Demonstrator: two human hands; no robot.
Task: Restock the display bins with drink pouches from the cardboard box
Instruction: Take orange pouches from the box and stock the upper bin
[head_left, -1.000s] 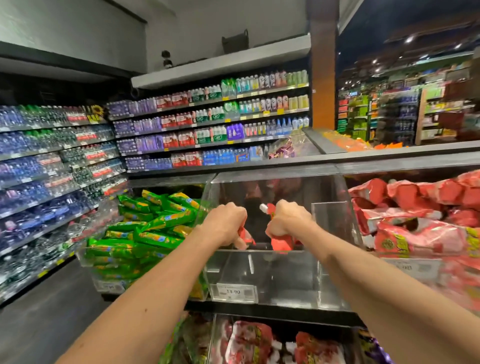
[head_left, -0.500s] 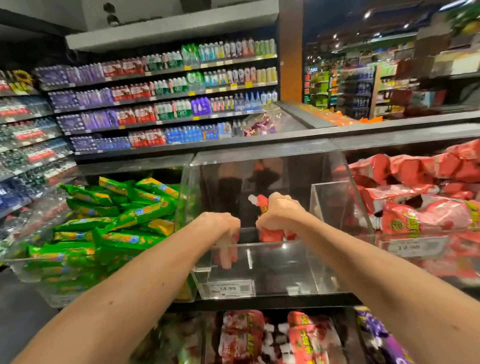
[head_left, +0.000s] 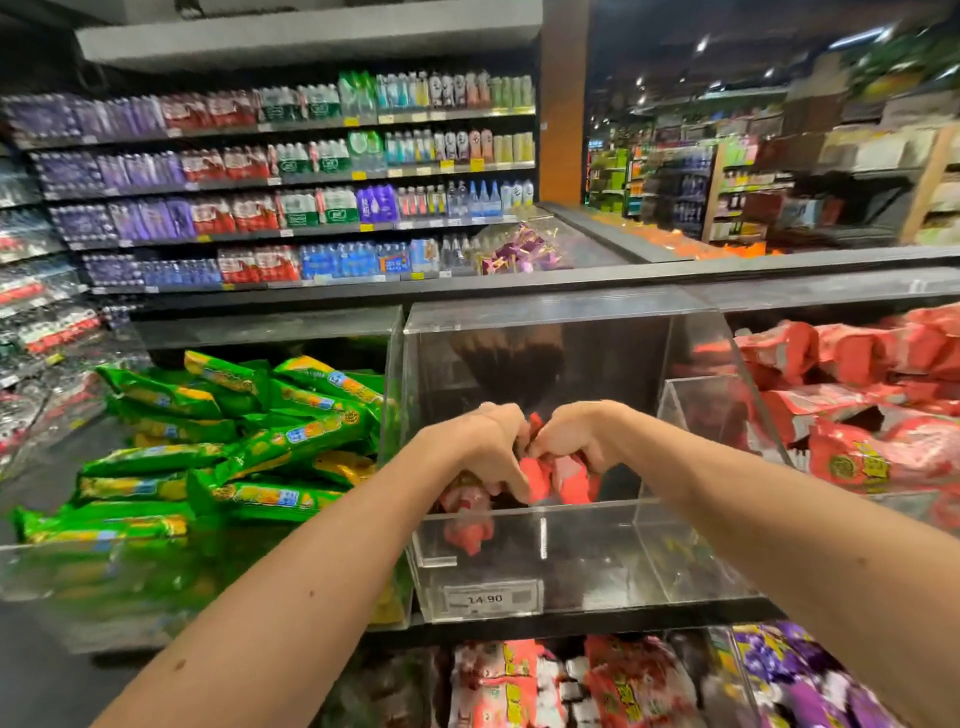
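The left hand (head_left: 480, 447) and right hand (head_left: 576, 439) are curling their fingers (head_left: 506, 480) round a bunch of red drink pouches (head_left: 553, 478), knuckles nearly touching, just above the front rim of the clear middle bin (head_left: 597, 512). The person is probably best lowering the bunch behind that rim before loosening. Left of the fingers green pouches (head_left: 260, 441) are lying; right, red packs (head_left: 857, 415). The cardboard box is not showing.

Fingertips of the left hand (head_left: 480, 449) and right hand (head_left: 579, 441) are hidden among the red pouches (head_left: 553, 478) they grip; the pouch count cannot be told. Pouch print is blurred. Small print under the price on the bin label (head_left: 485, 600) is unreadable. The shelf bottles (head_left: 311, 208) are blurred, labels illegible. The lower pouches (head_left: 519, 686) are cut off by the bottom edge.
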